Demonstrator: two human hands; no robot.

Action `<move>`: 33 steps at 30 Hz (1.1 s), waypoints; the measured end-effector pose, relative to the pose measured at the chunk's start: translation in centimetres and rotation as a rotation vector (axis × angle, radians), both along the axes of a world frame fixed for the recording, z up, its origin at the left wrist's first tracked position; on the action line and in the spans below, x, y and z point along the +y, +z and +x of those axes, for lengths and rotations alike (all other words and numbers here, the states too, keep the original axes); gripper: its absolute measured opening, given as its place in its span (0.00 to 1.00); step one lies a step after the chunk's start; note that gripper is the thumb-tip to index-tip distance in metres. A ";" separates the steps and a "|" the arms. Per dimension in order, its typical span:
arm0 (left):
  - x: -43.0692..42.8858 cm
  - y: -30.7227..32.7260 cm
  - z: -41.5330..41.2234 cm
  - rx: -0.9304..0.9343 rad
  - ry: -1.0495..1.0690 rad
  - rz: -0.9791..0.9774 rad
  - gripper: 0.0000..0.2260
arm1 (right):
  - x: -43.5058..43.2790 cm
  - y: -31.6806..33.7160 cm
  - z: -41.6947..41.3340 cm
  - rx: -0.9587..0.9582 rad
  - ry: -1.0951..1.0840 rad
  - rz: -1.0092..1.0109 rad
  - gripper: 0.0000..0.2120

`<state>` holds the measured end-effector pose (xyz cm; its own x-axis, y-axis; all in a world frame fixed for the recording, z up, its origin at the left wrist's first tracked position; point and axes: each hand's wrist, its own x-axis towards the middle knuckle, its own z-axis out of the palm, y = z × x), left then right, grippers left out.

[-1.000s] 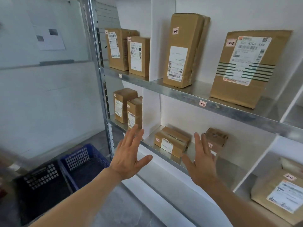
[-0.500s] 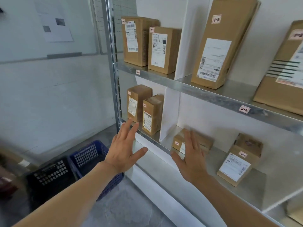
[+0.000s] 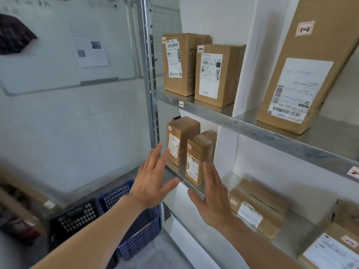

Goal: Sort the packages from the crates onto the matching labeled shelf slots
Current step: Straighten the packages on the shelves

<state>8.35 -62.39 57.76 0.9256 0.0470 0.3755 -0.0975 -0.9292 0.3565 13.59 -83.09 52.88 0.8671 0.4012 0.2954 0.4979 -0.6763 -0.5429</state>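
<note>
One package half out of frame

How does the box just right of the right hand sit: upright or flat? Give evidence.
Flat. The box rests on its long side on the shelf, wider than tall, label facing front.

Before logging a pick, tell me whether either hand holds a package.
No: the left hand and right hand are both open, fingers straight, holding nothing.
</note>
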 end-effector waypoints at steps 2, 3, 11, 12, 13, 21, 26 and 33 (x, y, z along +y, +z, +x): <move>0.4 -0.1 1.2 0.010 0.003 -0.005 0.42 | 0.8 -0.3 1.1 0.022 -0.003 -0.010 0.47; 0.7 -0.3 1.8 0.016 0.001 -0.009 0.42 | 1.1 -0.4 1.6 0.027 -0.004 -0.011 0.47; 3.7 -2.2 7.9 0.018 -0.113 -0.034 0.41 | 4.1 -1.0 4.9 0.050 -0.106 -0.033 0.52; 4.2 -2.6 8.9 0.010 -0.137 -0.040 0.41 | 4.6 -1.0 5.2 0.038 -0.132 -0.022 0.52; 4.7 -2.9 9.8 0.002 -0.167 -0.042 0.40 | 5.2 -0.9 5.5 0.019 -0.158 -0.007 0.51; 6.8 -4.3 15.7 0.198 -0.380 -0.160 0.43 | 9.4 -1.4 7.8 0.056 -0.413 0.155 0.56; 6.4 -6.0 17.9 0.362 -0.438 -0.361 0.50 | 12.3 -1.1 7.7 0.182 -0.559 0.334 0.56; 4.9 -8.1 20.6 0.498 -0.488 -0.443 0.47 | 12.3 -3.1 9.3 0.378 -0.693 0.407 0.43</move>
